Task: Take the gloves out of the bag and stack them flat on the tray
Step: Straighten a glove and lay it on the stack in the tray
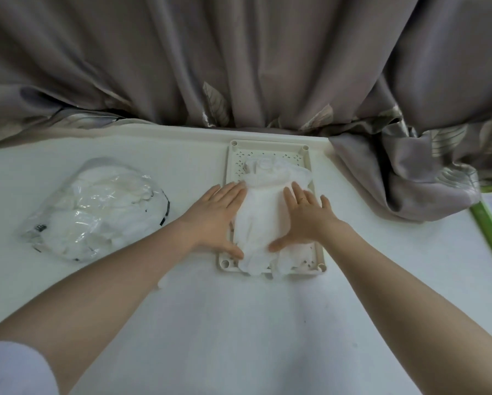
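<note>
A clear plastic bag [95,208] lay on the left part of the white surface [239,323], well apart from the hands, with white gloves visible inside it. A white sleeve [13,369] showed at the near left corner of the view.

The left hand [215,216] lay flat, its fingers [230,192] straight and released, pressing the left edge of the gloves [260,218] on the tray; part of the palm overlapped the tray's left rim.

The cream perforated tray [269,151] stood at the far edge of the surface, just right of centre. The white gloves lay stacked lengthwise in it, their near ends hanging over the tray's near rim onto the surface.

The right hand [304,219] lay flat on the right side of the stack, fingers [292,195] straight and released, thumb spread toward the near end. A ring [303,199] sat on one finger.

A grey curtain [239,61] hung behind the far edge, and folds of it rested on the far right corner of the surface. A green-edged object [490,226] lay at the right edge.
</note>
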